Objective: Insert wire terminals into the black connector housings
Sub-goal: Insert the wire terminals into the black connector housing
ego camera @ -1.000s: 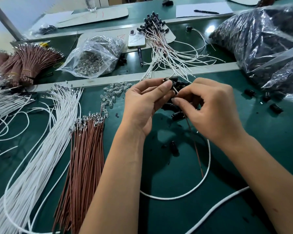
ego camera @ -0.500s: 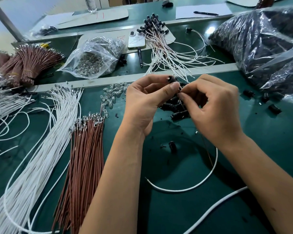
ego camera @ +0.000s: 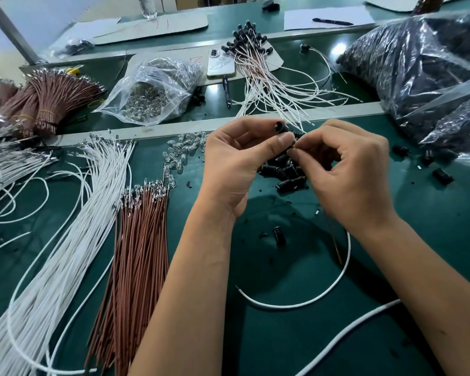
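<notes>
While the left hand (ego camera: 236, 161) pinches a small black cylindrical connector housing (ego camera: 280, 126) and the right hand (ego camera: 347, 169) pinches its wire end beside it, finished assemblies (ego camera: 255, 58) lie beyond, with many loose white wires (ego camera: 73, 226) left.

Green workbench (ego camera: 432, 240), pale dividing rails (ego camera: 152, 130)

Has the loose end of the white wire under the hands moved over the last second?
Yes. The white wire end has slid right, away from the brown wire bundle, its loop tightening.
</notes>
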